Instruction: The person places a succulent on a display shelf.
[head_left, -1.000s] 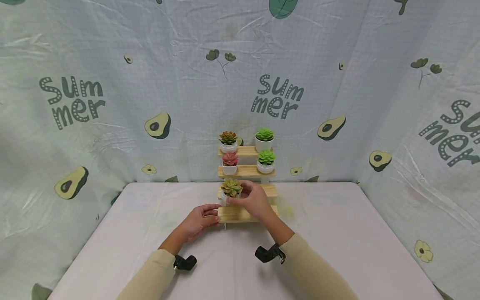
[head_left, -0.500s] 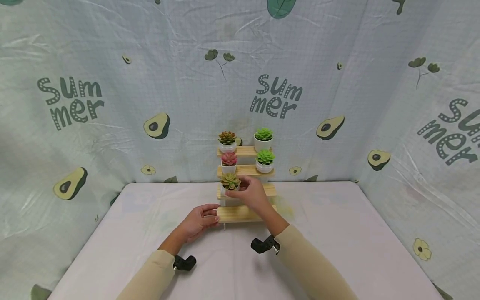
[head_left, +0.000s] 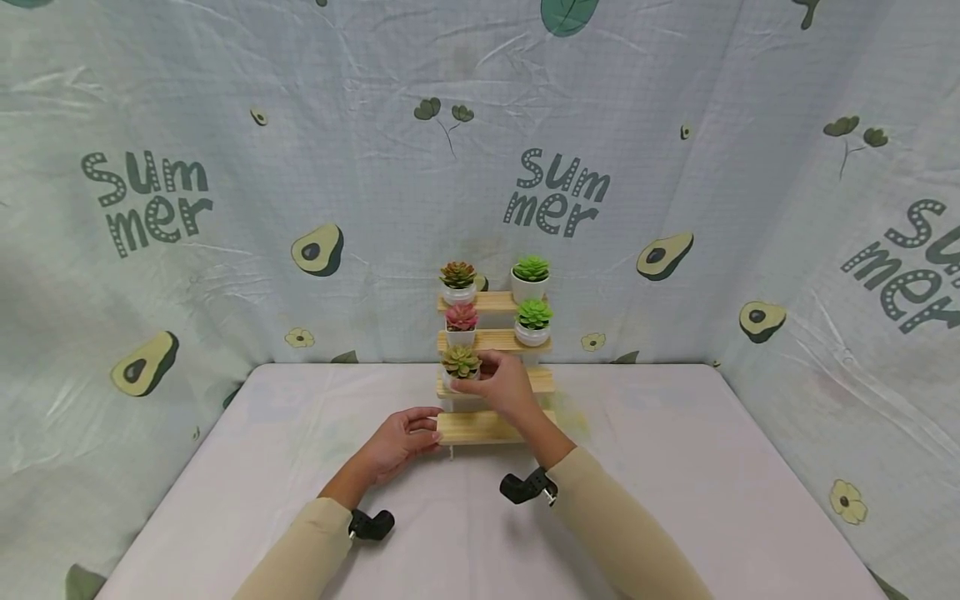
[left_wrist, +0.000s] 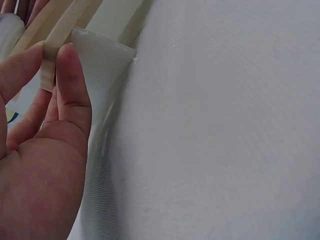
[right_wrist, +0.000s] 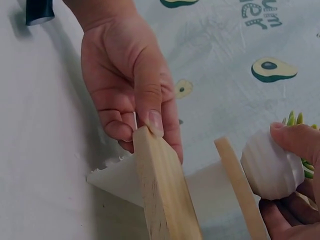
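My left hand [head_left: 397, 444] pinches the left end of the lowest board of a tiered wooden plant stand [head_left: 480, 429]. The left wrist view shows its thumb and fingers on either side of the board end [left_wrist: 56, 50]. In my right hand [head_left: 510, 387] is a potted succulent [head_left: 460, 364] with yellow-green leaves, held at the left end of the second-lowest board. Its ribbed white pot [right_wrist: 270, 165] has its base at or very near that board in the right wrist view; whether it bears on the wood I cannot tell.
On the upper boards stand a brown-red succulent [head_left: 458, 282], a pink one [head_left: 461, 323] and two green ones [head_left: 531, 279], all in white pots. A white-covered table [head_left: 637, 483] lies beneath the stand, with a patterned cloth [head_left: 375, 208] behind.
My right hand has moved the yellow-green succulent up and slightly back over the second-lowest board, then stayed nearly still for the last half second. My left hand keeps its grip on the lowest board.
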